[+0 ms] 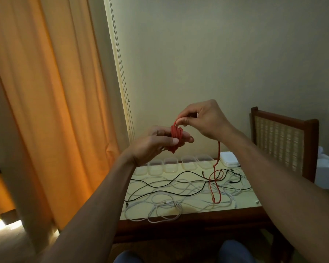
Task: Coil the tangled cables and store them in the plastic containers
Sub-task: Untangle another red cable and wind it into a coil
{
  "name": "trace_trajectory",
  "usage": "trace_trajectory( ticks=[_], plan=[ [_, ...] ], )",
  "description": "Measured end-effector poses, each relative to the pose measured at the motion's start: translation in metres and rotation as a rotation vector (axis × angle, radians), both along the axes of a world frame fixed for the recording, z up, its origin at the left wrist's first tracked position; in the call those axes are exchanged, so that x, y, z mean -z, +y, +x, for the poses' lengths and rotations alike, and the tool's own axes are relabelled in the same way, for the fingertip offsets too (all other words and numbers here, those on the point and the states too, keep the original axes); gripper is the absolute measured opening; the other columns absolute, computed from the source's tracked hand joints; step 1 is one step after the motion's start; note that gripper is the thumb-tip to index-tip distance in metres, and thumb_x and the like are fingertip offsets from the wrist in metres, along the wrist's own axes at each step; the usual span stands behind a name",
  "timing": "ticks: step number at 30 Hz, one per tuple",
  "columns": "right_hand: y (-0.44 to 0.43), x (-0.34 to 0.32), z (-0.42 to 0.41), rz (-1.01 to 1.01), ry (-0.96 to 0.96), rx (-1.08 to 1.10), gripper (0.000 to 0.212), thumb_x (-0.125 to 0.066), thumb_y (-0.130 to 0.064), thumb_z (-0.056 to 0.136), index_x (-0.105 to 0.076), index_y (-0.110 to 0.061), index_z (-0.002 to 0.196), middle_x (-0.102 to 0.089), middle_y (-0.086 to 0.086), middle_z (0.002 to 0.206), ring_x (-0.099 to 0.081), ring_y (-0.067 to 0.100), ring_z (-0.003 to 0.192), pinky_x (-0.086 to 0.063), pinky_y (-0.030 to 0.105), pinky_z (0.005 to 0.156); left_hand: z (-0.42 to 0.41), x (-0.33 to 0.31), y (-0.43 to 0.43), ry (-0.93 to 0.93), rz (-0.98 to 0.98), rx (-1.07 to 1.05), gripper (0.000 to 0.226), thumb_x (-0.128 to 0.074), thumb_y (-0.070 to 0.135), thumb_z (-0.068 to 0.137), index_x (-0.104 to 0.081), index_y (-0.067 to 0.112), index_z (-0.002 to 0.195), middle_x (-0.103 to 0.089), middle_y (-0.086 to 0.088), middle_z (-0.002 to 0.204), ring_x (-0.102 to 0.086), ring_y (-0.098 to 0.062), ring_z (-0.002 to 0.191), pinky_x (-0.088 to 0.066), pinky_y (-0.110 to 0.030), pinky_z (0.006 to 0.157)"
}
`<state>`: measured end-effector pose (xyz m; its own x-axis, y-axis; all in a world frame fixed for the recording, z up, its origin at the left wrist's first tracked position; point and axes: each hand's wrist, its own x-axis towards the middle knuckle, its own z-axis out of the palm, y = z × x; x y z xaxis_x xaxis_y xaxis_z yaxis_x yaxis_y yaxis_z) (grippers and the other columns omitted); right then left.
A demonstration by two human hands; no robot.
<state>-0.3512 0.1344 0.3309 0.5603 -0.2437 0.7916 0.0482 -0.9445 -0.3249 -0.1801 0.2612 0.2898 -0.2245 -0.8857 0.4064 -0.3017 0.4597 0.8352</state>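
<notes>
The pale table [244, 203] is carrying tangled white cables [160, 205] and black cables [160, 185], with a red cable [216, 188] trailing among them and clear containers [170, 165] lining its far edge beside a stack of white lids [229, 158].

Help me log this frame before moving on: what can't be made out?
Head view:
- Red cable: its wound end, hidden by the coil and left hand.
- Containers: contents, too dim; leftmost partly behind the left wrist.
- White cables: how many, too tangled.
</notes>
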Motion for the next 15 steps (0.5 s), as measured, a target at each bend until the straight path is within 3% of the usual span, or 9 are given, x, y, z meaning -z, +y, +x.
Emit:
trace_trajectory(
  ticks=[3, 5, 8, 11, 13, 15],
  plan=[
    [-0.008, 0.010, 0.003, 0.184, 0.046, -0.051, 0.006, -0.080, -0.016, 0.083, -0.081, -0.021, 0.088, -0.077, -0.001, 0.080, -0.072, 0.010, 0.074, -0.057, 0.025, 0.066, -0.005, 0.001, 0.001, 0.064, 0.006, 0.057, 0.047, -0.059, 0.026, 0.096, -0.060, -0.006, 0.131, -0.065, -0.023, 0.133, -0.058, -0.035, 0.132, -0.042, -0.047, 0.115],
    [-0.011, 0.018, 0.003, 0.262, 0.074, -0.143, 0.010, -0.075, -0.012, 0.087, -0.079, -0.021, 0.091, -0.078, 0.001, 0.083, -0.071, 0.015, 0.077, -0.057, 0.030, 0.068, -0.010, 0.001, 0.004, 0.133, 0.022, 0.102, 0.064, -0.060, 0.047, 0.096, -0.059, -0.008, 0.130, -0.064, -0.026, 0.133, -0.057, -0.036, 0.132, -0.045, -0.041, 0.112],
    [-0.013, 0.029, 0.000, 0.344, 0.120, -0.226, 0.022, -0.066, 0.004, 0.091, -0.077, -0.013, 0.101, -0.075, -0.005, 0.077, -0.068, 0.007, 0.071, -0.053, 0.022, 0.065, -0.016, 0.000, 0.005, 0.199, 0.052, 0.098, 0.088, -0.029, 0.063, 0.097, -0.054, -0.013, 0.133, -0.061, -0.029, 0.136, -0.055, -0.038, 0.134, -0.044, -0.039, 0.113],
    [-0.014, 0.041, -0.004, 0.379, 0.202, -0.159, 0.044, -0.062, 0.004, 0.094, -0.079, -0.035, 0.082, -0.061, -0.009, 0.055, -0.048, 0.006, 0.050, -0.040, 0.022, 0.051, -0.019, 0.000, 0.005, 0.356, 0.051, 0.137, 0.097, -0.019, 0.070, 0.094, -0.057, -0.012, 0.130, -0.061, -0.032, 0.134, -0.056, -0.039, 0.132, -0.045, -0.041, 0.111],
    [-0.013, 0.050, -0.008, 0.379, 0.257, -0.118, 0.028, -0.065, -0.009, 0.096, -0.081, -0.025, 0.080, -0.055, -0.008, 0.053, -0.043, 0.008, 0.050, -0.037, 0.022, 0.052, -0.019, 0.000, 0.004, 0.435, 0.035, 0.124, 0.099, -0.017, 0.072, 0.094, -0.058, -0.010, 0.129, -0.061, -0.031, 0.134, -0.058, -0.039, 0.131, -0.047, -0.041, 0.110],
    [-0.007, 0.059, -0.013, 0.372, 0.271, -0.078, 0.018, -0.067, -0.014, 0.096, -0.080, -0.013, 0.084, -0.063, -0.013, 0.060, -0.053, 0.000, 0.056, -0.039, 0.015, 0.060, -0.019, 0.002, 0.001, 0.466, 0.009, 0.101, 0.100, -0.013, 0.072, 0.095, -0.055, -0.011, 0.132, -0.060, -0.031, 0.136, -0.055, -0.039, 0.134, -0.047, -0.040, 0.112]
  ],
)
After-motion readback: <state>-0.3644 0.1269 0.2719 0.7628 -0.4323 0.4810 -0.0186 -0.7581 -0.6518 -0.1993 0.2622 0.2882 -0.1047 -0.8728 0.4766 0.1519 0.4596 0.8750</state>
